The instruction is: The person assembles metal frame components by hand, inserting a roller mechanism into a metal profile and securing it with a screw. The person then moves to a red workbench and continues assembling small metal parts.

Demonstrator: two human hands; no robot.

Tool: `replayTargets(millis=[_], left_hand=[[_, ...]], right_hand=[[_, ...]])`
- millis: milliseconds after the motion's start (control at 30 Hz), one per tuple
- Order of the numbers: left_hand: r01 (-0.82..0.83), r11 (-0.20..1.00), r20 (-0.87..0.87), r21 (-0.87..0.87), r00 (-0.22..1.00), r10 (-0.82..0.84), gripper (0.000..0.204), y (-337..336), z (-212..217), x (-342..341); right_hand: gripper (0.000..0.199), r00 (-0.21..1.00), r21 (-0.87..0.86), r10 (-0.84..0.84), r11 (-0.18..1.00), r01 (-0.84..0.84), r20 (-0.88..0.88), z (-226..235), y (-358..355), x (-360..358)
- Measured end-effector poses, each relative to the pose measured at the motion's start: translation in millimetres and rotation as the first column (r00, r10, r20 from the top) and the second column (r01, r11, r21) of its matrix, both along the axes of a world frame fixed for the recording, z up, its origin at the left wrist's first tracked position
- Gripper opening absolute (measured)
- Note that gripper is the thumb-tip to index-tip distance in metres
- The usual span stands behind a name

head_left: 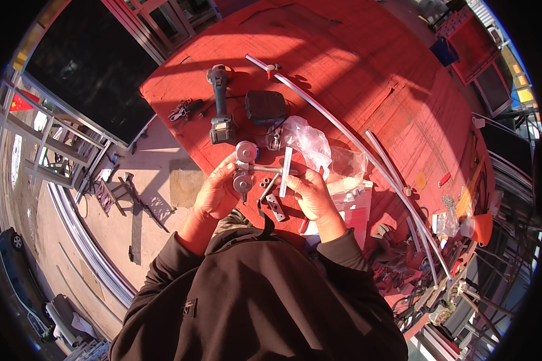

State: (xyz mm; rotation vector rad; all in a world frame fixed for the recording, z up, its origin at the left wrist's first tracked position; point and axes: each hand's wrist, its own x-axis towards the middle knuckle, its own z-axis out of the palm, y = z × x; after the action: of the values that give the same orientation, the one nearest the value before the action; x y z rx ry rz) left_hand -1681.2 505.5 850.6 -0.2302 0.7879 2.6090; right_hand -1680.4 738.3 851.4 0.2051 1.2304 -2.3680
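My left hand (215,188) grips a metal tool with two round rollers (246,151), one above the other. A threaded rod (266,170) runs from it toward the right. At the rod's far end, the closed fingers of my right hand (311,190) hold a narrow pale metal strip (286,171), which stands crosswise to the rod. Just below on the red table lie a few small nuts (265,182), a thin dark rod (268,188) and a metal block with holes (276,207). Where the rod meets the strip is partly hidden by my fingers.
Beyond my hands lie a cordless power tool (220,105), a black box-shaped device (265,106), keys (185,110) and a clear plastic bag (307,139). Long pale tubes (343,133) cross the red table (343,66). Gloves and tools clutter the right edge; framed panels (87,63) stand left.
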Motion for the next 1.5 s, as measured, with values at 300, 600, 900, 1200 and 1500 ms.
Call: replayTargets(millis=[300,600,900,1200,1500], left_hand=[[0.007,0.999,0.018,-0.035,1.0,-0.006,0.054,-0.7,3.8,-1.0],[0.006,0.999,0.023,-0.045,1.0,-0.005,0.052,1.8,5.7,-3.3],[-0.013,1.0,0.056,-0.027,0.998,0.015,0.049,6.4,7.6,-1.7],[0.02,1.0,0.042,-0.005,0.999,-0.02,0.049,5.7,2.8,-2.9],[-0.025,1.0,0.058,-0.014,0.998,0.026,0.047,8.1,3.8,-3.0]], right_hand=[[0.032,0.999,-0.008,0.027,1.0,-0.027,-0.025,0.1,2.6,0.7],[0.034,1.0,-0.037,-0.016,0.999,0.015,-0.016,-3.5,-0.6,-2.3],[0.036,1.0,-0.005,-0.026,1.0,0.026,0.001,-3.3,0.0,-2.3],[0.03,0.998,-0.03,-0.045,0.998,0.046,0.037,0.2,1.4,-3.9],[0.029,1.0,-0.014,-0.026,1.0,0.026,0.015,-3.5,0.5,-5.2]])
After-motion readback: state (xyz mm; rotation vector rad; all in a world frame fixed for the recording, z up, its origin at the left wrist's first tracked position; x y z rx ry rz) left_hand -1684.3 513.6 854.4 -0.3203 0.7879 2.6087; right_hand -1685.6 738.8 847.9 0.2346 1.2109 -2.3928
